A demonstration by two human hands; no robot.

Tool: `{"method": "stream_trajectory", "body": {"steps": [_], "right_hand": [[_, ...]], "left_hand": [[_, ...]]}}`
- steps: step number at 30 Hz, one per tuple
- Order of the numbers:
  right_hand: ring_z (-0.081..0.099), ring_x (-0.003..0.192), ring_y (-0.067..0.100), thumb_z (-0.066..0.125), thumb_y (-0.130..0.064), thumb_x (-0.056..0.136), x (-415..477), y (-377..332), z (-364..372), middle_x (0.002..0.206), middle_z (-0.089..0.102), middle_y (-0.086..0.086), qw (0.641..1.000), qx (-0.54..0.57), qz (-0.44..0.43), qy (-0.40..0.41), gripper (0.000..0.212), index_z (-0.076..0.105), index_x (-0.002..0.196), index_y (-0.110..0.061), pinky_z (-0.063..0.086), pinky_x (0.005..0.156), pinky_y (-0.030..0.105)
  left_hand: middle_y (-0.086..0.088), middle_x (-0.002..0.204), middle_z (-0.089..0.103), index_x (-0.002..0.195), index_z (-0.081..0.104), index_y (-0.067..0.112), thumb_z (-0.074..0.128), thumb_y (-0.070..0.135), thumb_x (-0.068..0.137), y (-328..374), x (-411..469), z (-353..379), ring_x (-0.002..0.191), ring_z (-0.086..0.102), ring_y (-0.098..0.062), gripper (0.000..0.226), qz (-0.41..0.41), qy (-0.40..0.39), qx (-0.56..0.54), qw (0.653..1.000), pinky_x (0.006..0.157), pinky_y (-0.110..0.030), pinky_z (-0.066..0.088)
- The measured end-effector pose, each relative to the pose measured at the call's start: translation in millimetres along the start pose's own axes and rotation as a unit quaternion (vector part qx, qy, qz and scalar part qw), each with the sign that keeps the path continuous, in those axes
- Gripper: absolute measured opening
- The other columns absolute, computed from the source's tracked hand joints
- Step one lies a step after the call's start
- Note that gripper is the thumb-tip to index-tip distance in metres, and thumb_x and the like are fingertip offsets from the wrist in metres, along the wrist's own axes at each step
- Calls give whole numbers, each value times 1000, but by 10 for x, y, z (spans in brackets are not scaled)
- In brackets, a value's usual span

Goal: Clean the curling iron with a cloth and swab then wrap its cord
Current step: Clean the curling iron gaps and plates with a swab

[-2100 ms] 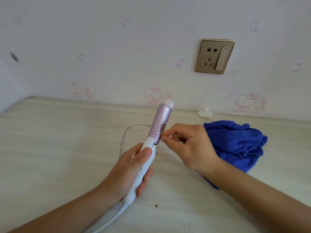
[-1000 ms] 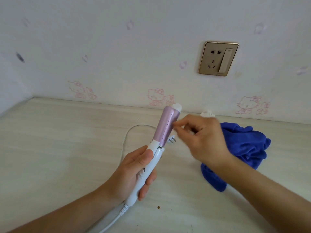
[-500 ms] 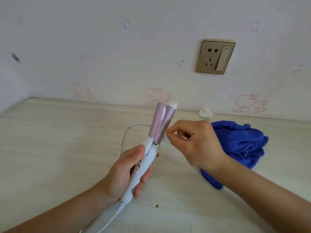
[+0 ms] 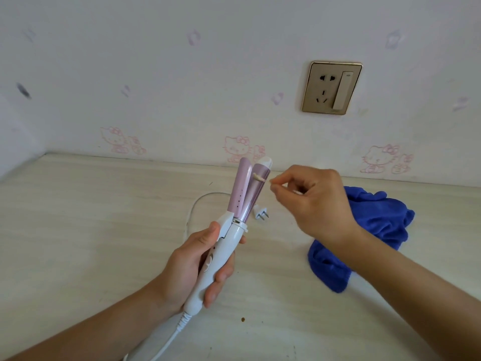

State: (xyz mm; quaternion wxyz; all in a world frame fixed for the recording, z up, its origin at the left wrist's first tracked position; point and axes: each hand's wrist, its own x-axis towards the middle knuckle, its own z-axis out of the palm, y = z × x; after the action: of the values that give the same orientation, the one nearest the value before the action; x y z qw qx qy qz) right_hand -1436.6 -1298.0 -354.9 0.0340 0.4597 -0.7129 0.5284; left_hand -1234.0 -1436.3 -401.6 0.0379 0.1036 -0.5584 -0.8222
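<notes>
Lilac clamp of the curling iron point(image 4: 231, 238), held above the surface point(image 4: 91, 230), now gapes wider as the left hand point(image 4: 190, 267) grips the handle, thumb on the lever. The right hand point(image 4: 317, 201) pinches a cotton swab point(image 4: 259, 177) whose tip has moved into that gap; swabbing looks under way, the cord point(image 4: 192, 207) not yet wrapped.

We identify a home room: white wallpaper point(image 4: 234, 61) printed with pink cartoon cats point(image 4: 238, 149), a gold-framed wall socket point(image 4: 331, 87), and a pale wood-grain tabletop point(image 4: 91, 217) against the wall.

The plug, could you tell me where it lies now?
Head view, centre: the plug lies on the table, between the curling iron and the blue cloth.
</notes>
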Motion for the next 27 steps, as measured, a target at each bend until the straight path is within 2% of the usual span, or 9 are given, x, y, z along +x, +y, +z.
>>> {"method": "stream_trajectory", "body": {"steps": [3,5,8,11,17,22,24,27], "right_hand": [[41,44,10,75,-6,87,-206,-76,126,51,52,0,997,18,-40,-60,15,77,79,-18,35,47,20],[41,46,11,73,-8,87,-292,-104,201,51,53,-2,994,11,-75,-80,12,78,81,-17,33,51,15],[45,45,12,74,-5,88,-169,-42,149,51,54,0,997,19,-68,-30,11,79,85,-14,37,49,20],[46,45,10,74,0,89,-114,3,108,50,54,-2,998,16,-60,11,13,79,86,-11,39,50,19],[43,47,5,73,-8,89,-327,-19,223,52,49,-12,995,17,-96,-22,8,79,86,-13,35,51,17],[42,45,6,74,-1,90,-40,50,51,55,55,0,997,25,-54,42,21,77,86,-21,37,51,15],[43,45,4,74,-2,90,-63,42,71,55,56,-1,998,30,-51,32,19,77,85,-20,36,51,13],[44,47,1,73,-6,87,-310,-38,227,56,53,-9,996,35,-79,-25,14,77,85,-20,35,53,12]], "left_hand": [[-12,59,50,114,68,4,39,56,97,1,-1,7,29,46,-17,62,-2,-3,7,1000,34,-19,35],[-12,59,50,114,68,3,39,55,97,4,0,11,29,47,-17,62,-2,-8,11,1000,35,-19,35],[-12,59,49,114,68,4,39,59,95,13,3,23,28,47,-17,65,-16,-10,3,1000,34,-18,36],[-12,59,49,113,68,5,40,62,93,21,8,34,28,47,-17,67,-28,-9,7,1000,34,-18,37],[-10,58,48,110,71,10,35,63,95,28,15,27,28,47,-16,66,-33,-9,12,999,34,-18,36],[-10,58,48,115,66,5,36,63,95,19,24,15,28,48,-16,68,-36,-19,10,999,34,-18,37],[-10,58,48,115,66,6,37,64,95,14,22,1,28,48,-17,68,-37,-21,9,999,35,-19,37],[-9,59,49,114,67,8,36,64,96,14,17,-25,29,49,-16,66,-35,-27,2,999,35,-18,38]]}}
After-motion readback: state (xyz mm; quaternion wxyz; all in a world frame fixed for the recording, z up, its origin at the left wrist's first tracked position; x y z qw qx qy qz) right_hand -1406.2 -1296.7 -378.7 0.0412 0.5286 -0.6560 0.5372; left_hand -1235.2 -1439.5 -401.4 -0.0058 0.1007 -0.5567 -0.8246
